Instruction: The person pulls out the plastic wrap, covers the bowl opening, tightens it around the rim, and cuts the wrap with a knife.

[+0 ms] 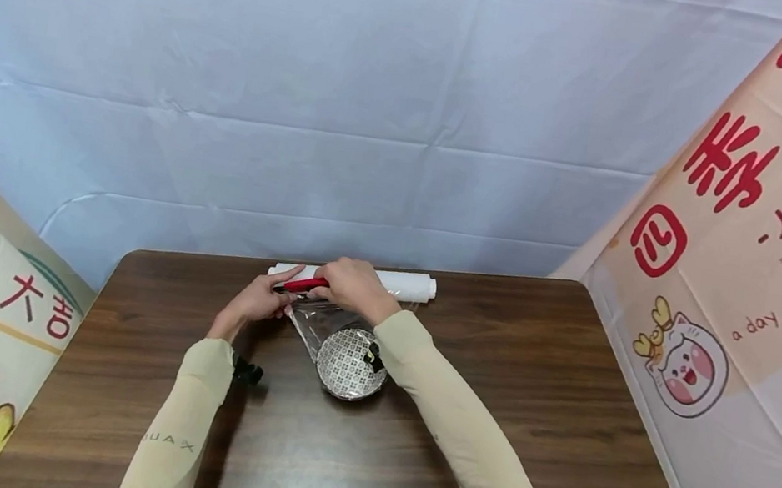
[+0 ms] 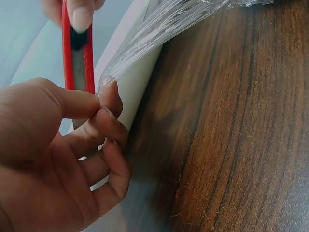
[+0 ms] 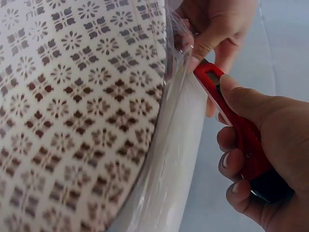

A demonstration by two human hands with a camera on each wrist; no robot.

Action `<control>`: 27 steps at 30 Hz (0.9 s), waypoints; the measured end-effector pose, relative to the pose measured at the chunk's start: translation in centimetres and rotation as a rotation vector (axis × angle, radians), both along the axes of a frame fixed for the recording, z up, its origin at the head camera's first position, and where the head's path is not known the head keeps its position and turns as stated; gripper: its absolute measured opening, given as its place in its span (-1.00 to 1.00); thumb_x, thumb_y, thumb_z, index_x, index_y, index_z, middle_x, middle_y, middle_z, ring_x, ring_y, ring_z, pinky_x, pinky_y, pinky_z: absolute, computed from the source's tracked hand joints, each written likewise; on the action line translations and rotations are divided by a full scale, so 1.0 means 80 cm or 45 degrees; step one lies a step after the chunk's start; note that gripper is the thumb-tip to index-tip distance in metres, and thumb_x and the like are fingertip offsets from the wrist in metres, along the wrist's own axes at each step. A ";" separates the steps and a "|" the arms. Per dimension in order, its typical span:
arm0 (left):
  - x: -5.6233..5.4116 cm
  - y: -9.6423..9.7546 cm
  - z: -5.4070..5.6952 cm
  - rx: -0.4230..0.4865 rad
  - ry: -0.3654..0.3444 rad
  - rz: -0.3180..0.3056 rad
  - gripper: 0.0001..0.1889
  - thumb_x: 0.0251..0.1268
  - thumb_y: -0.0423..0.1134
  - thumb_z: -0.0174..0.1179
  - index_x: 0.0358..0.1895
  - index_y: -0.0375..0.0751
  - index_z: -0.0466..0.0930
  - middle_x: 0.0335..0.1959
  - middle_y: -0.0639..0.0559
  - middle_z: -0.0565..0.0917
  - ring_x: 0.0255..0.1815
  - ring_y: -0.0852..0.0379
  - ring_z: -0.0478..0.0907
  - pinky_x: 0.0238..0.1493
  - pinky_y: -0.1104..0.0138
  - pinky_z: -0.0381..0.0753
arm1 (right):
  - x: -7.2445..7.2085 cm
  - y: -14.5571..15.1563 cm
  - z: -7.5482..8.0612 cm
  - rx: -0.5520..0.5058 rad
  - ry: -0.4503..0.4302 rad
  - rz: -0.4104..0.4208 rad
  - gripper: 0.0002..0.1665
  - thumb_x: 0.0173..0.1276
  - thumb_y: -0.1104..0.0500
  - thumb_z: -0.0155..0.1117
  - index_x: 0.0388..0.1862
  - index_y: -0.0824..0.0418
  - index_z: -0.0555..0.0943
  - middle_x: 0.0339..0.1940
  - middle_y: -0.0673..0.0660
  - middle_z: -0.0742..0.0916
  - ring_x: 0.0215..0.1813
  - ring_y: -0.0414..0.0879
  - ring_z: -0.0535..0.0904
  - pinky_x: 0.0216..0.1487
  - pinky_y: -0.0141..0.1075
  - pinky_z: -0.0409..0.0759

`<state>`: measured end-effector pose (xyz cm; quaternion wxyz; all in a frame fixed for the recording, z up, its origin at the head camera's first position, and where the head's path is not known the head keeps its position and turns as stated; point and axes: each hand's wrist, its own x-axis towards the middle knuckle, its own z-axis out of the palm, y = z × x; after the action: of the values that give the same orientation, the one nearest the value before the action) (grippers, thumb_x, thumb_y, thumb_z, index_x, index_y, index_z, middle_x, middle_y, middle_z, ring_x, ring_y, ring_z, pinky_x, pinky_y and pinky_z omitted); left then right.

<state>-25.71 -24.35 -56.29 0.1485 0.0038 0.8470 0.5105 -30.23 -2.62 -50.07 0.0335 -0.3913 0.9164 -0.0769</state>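
Note:
My right hand (image 1: 352,285) grips a red utility knife (image 3: 246,137), thumb on its black slider. In the left wrist view the knife (image 2: 88,67) points at the left fingertips, some blade showing along its slot. My left hand (image 1: 261,299) pinches a gathered edge of clear cling film (image 2: 154,38) between thumb and index finger, the other fingers loosely bent. That film stretches from the white cling film roll (image 1: 409,286) over a round patterned bowl (image 1: 350,364), seen close in the right wrist view. The knife tip is right beside the pinched film, close over the roll.
The brown wooden table (image 1: 487,410) has its back edge just behind the roll. A pale cloth backdrop (image 1: 270,91) hangs behind it, and printed banners (image 1: 727,328) stand at both sides. Small black wrist cameras (image 1: 246,370) are strapped on both wrists.

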 end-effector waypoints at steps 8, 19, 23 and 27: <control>-0.005 0.004 0.008 -0.080 0.028 0.005 -0.35 0.61 -0.34 0.12 0.65 0.18 0.25 -0.52 -0.15 0.69 -0.52 0.06 0.57 -0.46 0.31 0.52 | -0.007 -0.011 0.001 0.058 0.029 -0.002 -0.77 0.50 -0.15 0.37 -0.14 -0.07 0.77 -0.43 -0.07 0.74 -0.37 -0.12 0.64 -0.35 -0.15 0.62; -0.008 0.006 0.012 -0.089 -0.002 -0.010 -0.37 0.61 -0.32 0.12 0.65 0.12 0.26 -0.51 -0.25 0.70 -0.54 0.08 0.56 -0.45 0.31 0.51 | -0.008 -0.011 0.023 0.200 0.046 -0.028 -0.76 0.50 -0.14 0.37 -0.14 -0.04 0.79 -0.28 -0.04 0.80 -0.26 -0.09 0.69 -0.19 -0.10 0.71; -0.008 0.008 0.012 -0.088 0.001 -0.003 -0.37 0.61 -0.32 0.12 0.64 0.13 0.26 -0.52 -0.23 0.70 -0.55 0.13 0.53 -0.48 0.34 0.47 | -0.007 -0.018 0.016 0.234 0.061 -0.019 -0.74 0.53 -0.16 0.33 -0.03 -0.07 0.78 -0.17 -0.04 0.83 -0.16 -0.06 0.76 -0.13 -0.10 0.75; -0.008 0.006 0.012 -0.093 -0.020 0.030 -0.35 0.61 -0.34 0.11 0.65 0.18 0.25 -0.54 -0.17 0.68 -0.57 0.16 0.51 -0.50 0.35 0.45 | -0.007 -0.016 0.010 0.203 0.045 -0.011 -0.74 0.54 -0.15 0.32 0.00 -0.08 0.77 -0.21 -0.05 0.82 -0.20 -0.09 0.75 -0.17 -0.12 0.74</control>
<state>-26.38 -23.86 -55.29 0.1492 -0.0154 0.8639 0.4809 -30.82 -3.93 -49.23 0.0480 -0.3846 0.9218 0.0029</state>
